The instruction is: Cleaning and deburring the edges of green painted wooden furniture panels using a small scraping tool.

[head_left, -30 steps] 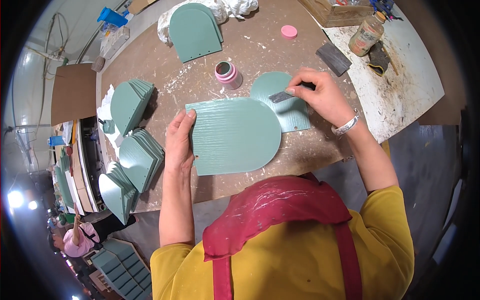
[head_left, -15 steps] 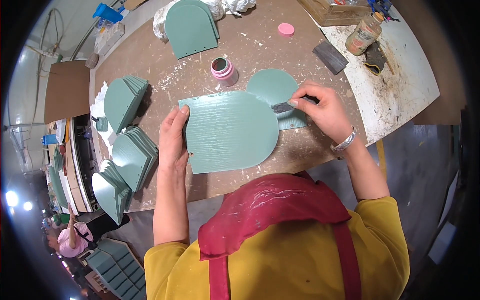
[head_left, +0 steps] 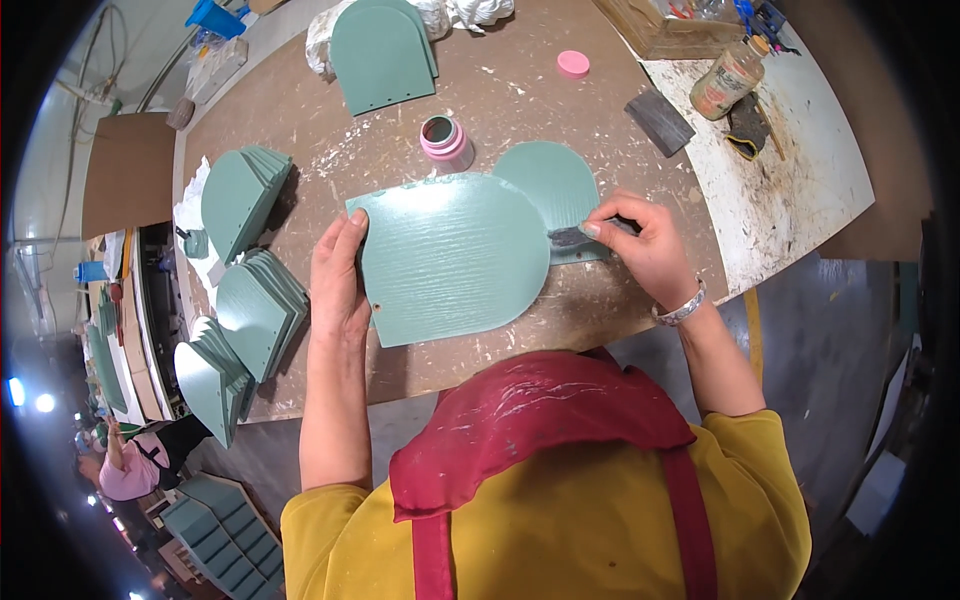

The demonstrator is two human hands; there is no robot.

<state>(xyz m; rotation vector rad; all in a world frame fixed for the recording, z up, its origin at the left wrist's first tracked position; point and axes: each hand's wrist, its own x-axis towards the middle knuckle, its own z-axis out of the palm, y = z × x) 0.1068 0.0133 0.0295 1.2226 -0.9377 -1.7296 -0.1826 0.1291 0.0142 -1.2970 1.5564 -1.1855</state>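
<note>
A green arch-shaped panel (head_left: 450, 258) lies flat on the brown worktable (head_left: 300, 120) in front of me. My left hand (head_left: 338, 275) presses flat on its left edge. My right hand (head_left: 645, 245) pinches a small dark sanding pad (head_left: 566, 236) against the panel's rounded right edge. A second green arched panel (head_left: 550, 180) lies partly under the first, beneath my right hand. An open pink jar (head_left: 445, 140) stands just behind the panel.
Stacks of green arched panels (head_left: 245, 300) lean at the table's left side, and another pile (head_left: 380, 50) lies at the back. A pink lid (head_left: 573, 64), a dark block (head_left: 659, 122), a glass bottle (head_left: 725, 78) and a wooden tray (head_left: 660, 25) sit to the right rear. A person (head_left: 125, 465) works far left.
The panel and my hands sit slightly lower in view as my head shifted. My right hand has drawn the sanding pad a little along the rounded edge.
</note>
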